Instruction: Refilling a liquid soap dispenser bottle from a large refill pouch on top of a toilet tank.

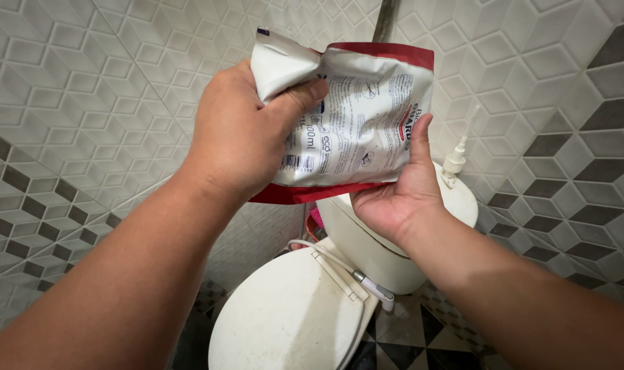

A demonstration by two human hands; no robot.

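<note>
Here, the left hand (240, 137) and right hand (398, 195) both squeeze a crinkly, shiny white-and-red pouch (353, 116) at the top middle, above a smooth white toilet (291, 315).

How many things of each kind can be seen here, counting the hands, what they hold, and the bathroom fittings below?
Hands: 2, left hand and right hand, both gripping the pouch
Pouch: 1, white with red edges
Toilet: 1, white, lid shut
Spray hose: 1, across the lid
Pump bottle: 1, on the tank
Total: 6
</note>
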